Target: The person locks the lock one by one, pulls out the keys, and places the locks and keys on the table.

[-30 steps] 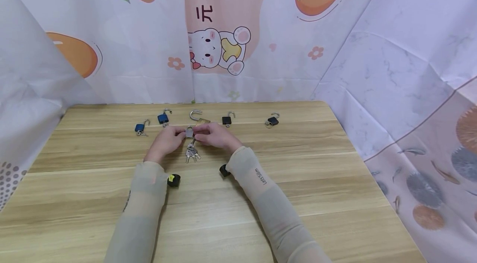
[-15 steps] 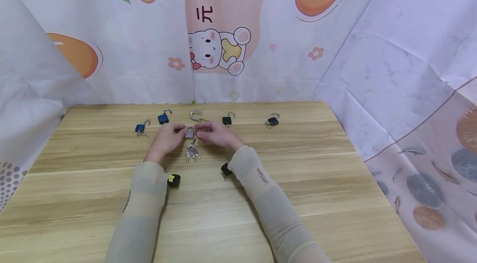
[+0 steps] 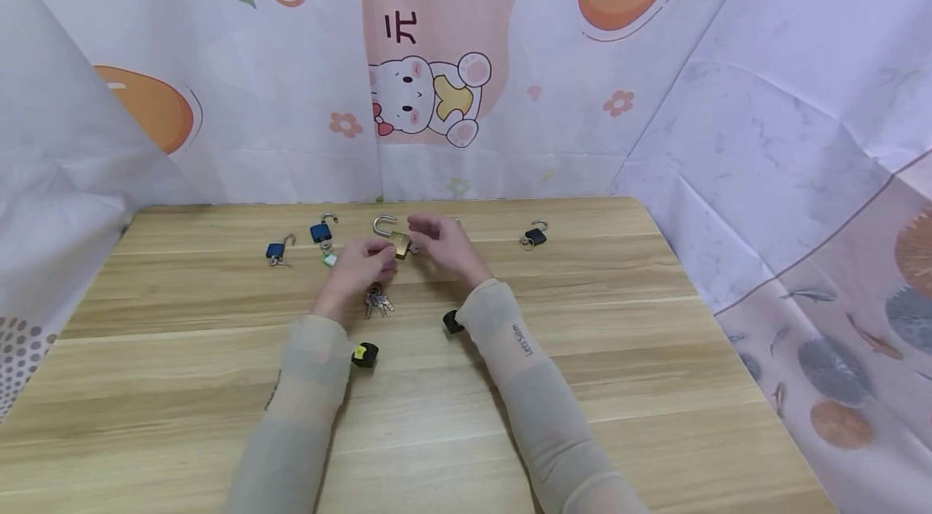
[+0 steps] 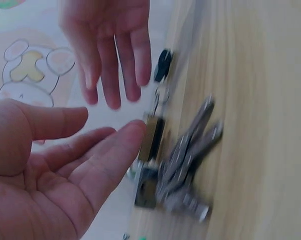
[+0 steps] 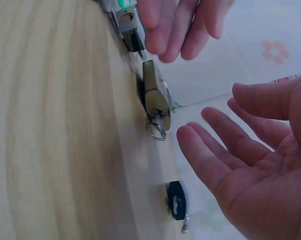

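Observation:
My left hand [image 3: 358,265] hovers over the near left side of a brass padlock [image 3: 399,243], its fingers loosely extended and holding nothing. The padlock lies with its shackle open and a key ring at its keyhole. To its right, my right hand [image 3: 446,245] is raised with relaxed, spread fingers, also holding nothing. A silver padlock [image 4: 147,187] lies beside the brass one; my left hand hides it in the head view. Near it lies a bunch of keys [image 3: 379,302]. A black padlock [image 5: 176,201] is mostly covered by my right hand in the head view.
Two blue padlocks [image 3: 275,251] with open shackles lie at the left. Another open black padlock [image 3: 535,237] lies at the right. A small green item [image 3: 330,260] sits by my left hand. A printed curtain [image 3: 553,150] hangs behind the wooden table [image 3: 597,384].
Both hands have left the silver padlock and moved right, toward the brass padlock. My right hand has also gone farther back and now covers the black padlock behind it.

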The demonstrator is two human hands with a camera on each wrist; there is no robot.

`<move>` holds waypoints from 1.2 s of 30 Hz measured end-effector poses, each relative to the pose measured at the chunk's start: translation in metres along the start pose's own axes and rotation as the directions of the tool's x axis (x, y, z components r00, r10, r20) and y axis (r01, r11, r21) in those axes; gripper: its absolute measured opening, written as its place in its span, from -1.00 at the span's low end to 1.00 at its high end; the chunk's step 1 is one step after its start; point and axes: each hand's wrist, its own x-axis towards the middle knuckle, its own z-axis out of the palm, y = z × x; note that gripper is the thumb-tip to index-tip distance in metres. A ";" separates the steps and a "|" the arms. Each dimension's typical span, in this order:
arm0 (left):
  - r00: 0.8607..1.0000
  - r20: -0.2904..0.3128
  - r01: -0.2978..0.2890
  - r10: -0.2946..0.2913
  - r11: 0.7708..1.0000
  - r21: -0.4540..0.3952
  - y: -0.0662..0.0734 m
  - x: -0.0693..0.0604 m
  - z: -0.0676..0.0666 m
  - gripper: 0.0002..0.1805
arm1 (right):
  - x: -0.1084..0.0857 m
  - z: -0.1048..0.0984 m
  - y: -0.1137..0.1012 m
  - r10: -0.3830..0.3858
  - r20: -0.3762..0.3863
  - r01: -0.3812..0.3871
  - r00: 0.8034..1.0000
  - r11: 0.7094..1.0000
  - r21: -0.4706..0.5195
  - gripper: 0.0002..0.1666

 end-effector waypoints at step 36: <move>0.991 -0.073 0.107 -0.115 0.989 -0.106 -0.002 0.006 0.009 -0.46 | 0.006 0.002 0.006 0.305 0.123 -0.320 0.944 0.939 0.124 -0.57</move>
